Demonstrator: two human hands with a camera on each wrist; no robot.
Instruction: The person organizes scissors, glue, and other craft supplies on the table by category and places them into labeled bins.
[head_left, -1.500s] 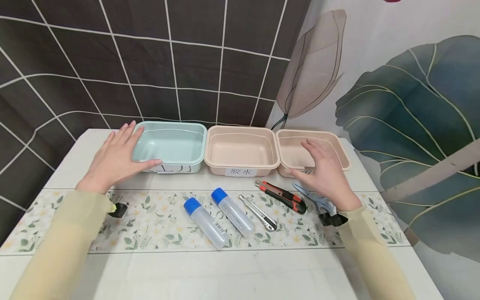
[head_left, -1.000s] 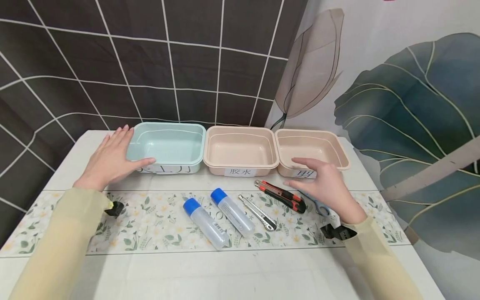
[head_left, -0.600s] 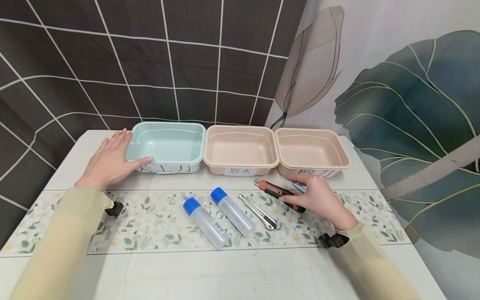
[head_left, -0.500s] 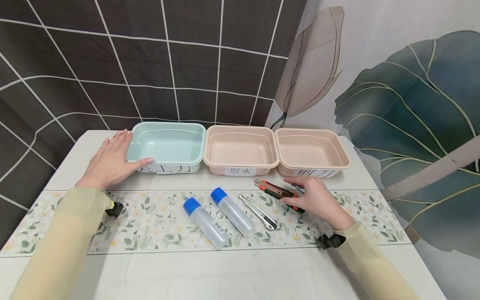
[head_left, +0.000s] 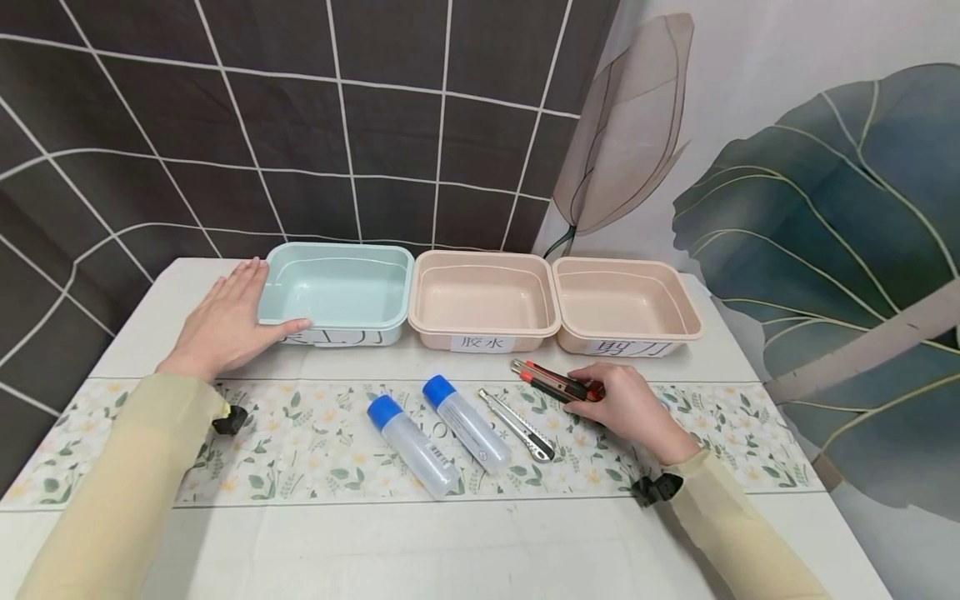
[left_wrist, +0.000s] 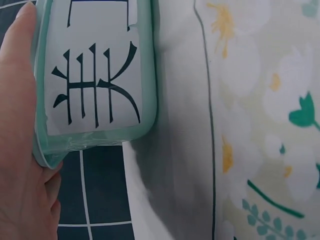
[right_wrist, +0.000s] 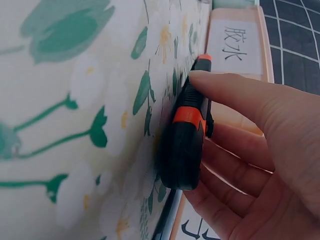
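Your right hand (head_left: 633, 408) has the black-and-red plastic utility knife (head_left: 553, 383) pinched at its handle, thumb on the near side and fingers curled round the far side. The gap between thumb and fingers is only as wide as the handle. The knife lies at a slant over the floral-printed strip (head_left: 300, 433) of the tabletop, its front end towards the middle peach plastic bin (head_left: 483, 292). You cannot tell whether its underside touches the strip.

Your left hand (head_left: 225, 321) is spread over the left corner of the pale blue-green plastic bin (head_left: 337, 287), fingers nearly straight along the end and thumb apart from them on the front rim.

Your right hand covers part of the knife's rear end in the head view, and the right wrist view hides your index fingertip behind the handle. A blue-grey sliver (head_left: 664, 403) shows past that hand, too little to name. Your left thumb covers part of the first character on the white paper label (head_left: 341, 337); the left wrist view shows that character whole but cuts off the bin at the top edge.
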